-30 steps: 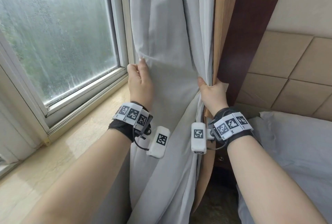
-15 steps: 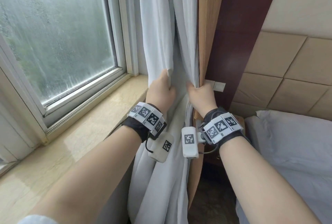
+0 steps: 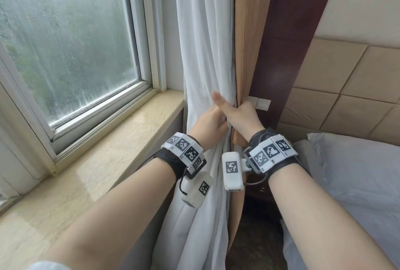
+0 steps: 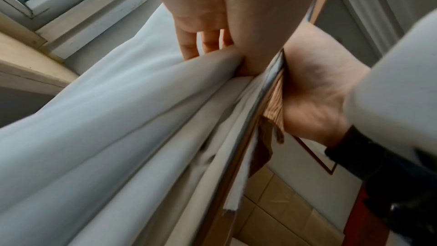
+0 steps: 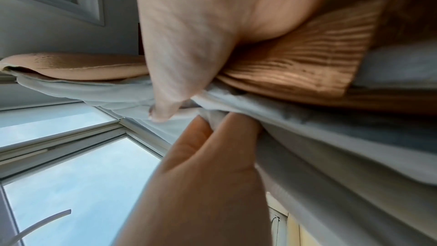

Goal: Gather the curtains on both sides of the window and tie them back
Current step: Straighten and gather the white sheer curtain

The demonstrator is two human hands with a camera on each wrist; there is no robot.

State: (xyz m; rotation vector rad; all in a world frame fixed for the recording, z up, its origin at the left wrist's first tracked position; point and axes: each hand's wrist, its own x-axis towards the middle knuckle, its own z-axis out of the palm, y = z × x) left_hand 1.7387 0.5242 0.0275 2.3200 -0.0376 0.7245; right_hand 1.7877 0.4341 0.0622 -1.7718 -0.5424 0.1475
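Together, left hand (image 3: 208, 122) and right hand (image 3: 240, 116) clutch bunched curtain (image 3: 203, 53).

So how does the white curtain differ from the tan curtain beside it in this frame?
The white curtain is plain and smooth and hangs on the window side; the tan curtain is ribbed and hangs against the dark wall panel. The left hand holds only white folds, while the right hand wraps both layers. Both hang bunched together, not yet tied.

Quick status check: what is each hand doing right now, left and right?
Left hand: grips the gathered white curtain.
Right hand: grips the white curtain and the tan curtain, thumb raised.
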